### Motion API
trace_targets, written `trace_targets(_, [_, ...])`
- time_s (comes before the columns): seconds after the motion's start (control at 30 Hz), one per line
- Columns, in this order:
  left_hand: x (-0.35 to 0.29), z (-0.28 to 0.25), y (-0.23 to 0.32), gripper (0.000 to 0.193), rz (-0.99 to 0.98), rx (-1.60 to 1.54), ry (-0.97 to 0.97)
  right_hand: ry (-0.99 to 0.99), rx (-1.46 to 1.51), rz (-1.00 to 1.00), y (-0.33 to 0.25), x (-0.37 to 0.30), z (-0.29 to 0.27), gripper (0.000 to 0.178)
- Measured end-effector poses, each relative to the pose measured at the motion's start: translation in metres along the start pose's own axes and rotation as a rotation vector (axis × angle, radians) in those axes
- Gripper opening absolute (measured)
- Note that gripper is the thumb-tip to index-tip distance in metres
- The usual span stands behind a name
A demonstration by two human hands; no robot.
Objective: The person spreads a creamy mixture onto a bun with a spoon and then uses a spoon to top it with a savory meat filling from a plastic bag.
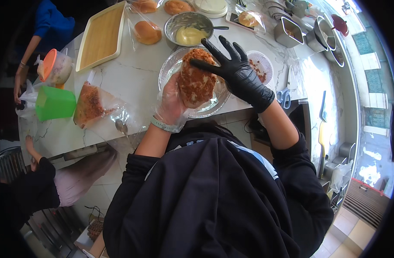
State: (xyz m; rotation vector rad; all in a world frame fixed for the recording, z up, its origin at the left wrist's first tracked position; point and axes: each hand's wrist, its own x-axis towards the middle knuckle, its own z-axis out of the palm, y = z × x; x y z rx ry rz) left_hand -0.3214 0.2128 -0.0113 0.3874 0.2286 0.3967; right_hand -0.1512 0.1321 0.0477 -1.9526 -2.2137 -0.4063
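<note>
My left hand (170, 95), in a clear plastic glove, holds up a bread bun (197, 88) coated in reddish-brown flakes, with pale patches showing through. The bun is above a round foil tray (166, 69), which it partly hides. Over the bun's right side my right hand (237, 71) spreads its fingers in a black glove. Its thumb reaches across the flakes; whether it touches them I cannot tell. Just behind stands a metal bowl (167, 31) with pale yellow cream (191, 36) inside. Brown flakes (262, 76) lie in a white dish (268, 64) on the right.
Plain buns (147, 32) in plastic and a wooden tray (100, 36) occupy the back left. A bag of flakes (91, 103), a spoon (121, 127) and a green container (55, 103) sit left. Scissors (284, 98) lie right; metal tins (288, 33) stand beyond. Other people are at left.
</note>
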Motion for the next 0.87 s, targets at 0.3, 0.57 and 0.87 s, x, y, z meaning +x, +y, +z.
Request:
trace_targets(0.3, [0.0, 0.002, -0.003, 0.048, 0.022, 0.089, 0.042, -0.001, 0.014, 0.01, 0.009, 0.012, 0.002, 0.084])
trace_targets(0.57, [-0.003, -0.006, -0.006, 0.045, 0.048, 0.016, 0.015, 0.067, 0.762, 0.188, 0.013, 0.003, 0.002, 0.085])
trace_targets(0.87, [0.0, -0.003, -0.004, 0.049, 0.015, -0.131, 0.079, -0.024, 0.221, 0.176, -0.008, -0.006, -0.006, 0.083])
